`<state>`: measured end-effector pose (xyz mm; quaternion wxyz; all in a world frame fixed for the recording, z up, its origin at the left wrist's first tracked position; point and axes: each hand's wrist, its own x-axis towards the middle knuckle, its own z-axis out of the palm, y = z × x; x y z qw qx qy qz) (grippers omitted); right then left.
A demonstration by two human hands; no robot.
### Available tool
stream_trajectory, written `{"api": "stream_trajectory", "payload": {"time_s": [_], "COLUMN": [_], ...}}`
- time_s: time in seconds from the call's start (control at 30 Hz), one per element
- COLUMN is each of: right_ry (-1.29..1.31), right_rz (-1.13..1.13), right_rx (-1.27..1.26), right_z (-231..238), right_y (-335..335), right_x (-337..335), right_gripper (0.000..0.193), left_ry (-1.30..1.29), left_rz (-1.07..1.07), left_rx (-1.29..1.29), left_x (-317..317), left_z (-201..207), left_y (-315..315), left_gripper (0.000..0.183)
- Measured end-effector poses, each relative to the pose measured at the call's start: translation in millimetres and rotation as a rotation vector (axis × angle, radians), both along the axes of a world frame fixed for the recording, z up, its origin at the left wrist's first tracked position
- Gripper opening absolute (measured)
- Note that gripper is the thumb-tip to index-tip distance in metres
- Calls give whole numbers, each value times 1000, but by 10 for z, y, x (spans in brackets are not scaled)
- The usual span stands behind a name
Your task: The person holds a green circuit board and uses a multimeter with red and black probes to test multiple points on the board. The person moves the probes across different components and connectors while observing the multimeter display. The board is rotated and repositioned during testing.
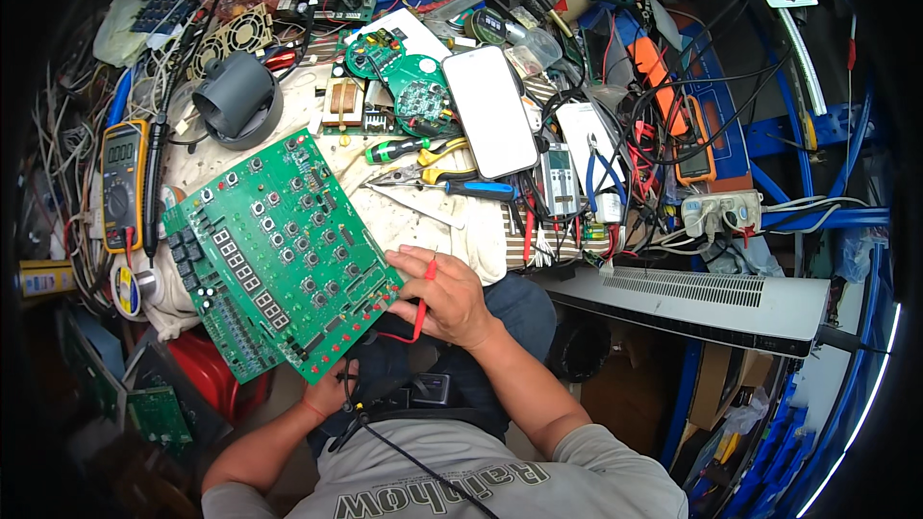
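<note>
A large green circuit board with a row of digit displays, many push buttons and black relays lies tilted across the bench's near edge, its lower part sticking out over my lap. At its right edge my right hand is closed round a red test probe, fingers against the board's edge. My left hand is under the board's lower corner; most of its fingers are hidden, and a black cable runs beside it. Left of the board, a yellow-edged multimeter stands with its display lit.
Beyond the board lie pliers, a green screwdriver, tweezers and a white-screened phone. A grey round holder stands at the back left. Tangled cables, round green boards and an orange meter crowd the bench.
</note>
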<state>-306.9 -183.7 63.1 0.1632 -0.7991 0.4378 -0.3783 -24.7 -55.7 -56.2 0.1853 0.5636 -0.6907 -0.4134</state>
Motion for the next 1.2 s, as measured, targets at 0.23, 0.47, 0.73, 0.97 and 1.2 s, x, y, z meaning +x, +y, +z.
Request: {"api": "stream_trajectory", "payload": {"time_s": [0.23, 0.47, 0.73, 0.97, 1.2], "right_ry": [3, -1, -6, -3, -14], "right_rz": [-1, -1, 2, 5, 0], "right_rx": [-9, -9, -26, -28, -5], "right_z": [19, 30, 21, 13, 26], "right_y": [-4, -7, -14, -15, -3], "right_x": [0, 7, 1, 0, 1], "right_gripper": [30, 30, 34, 34, 29], "left_ry": [-16, 4, 0, 1, -16], "left_rz": [-12, 3, -16, -15, -21], "left_rx": [6, -9, 20, 61, 61], "left_x": [12, 17, 29, 24, 16], "left_z": [-8, -53, -46, -3, 10], "left_y": [12, 30, 15, 7, -8], "left_gripper": [31, 32, 32, 32, 34]}}
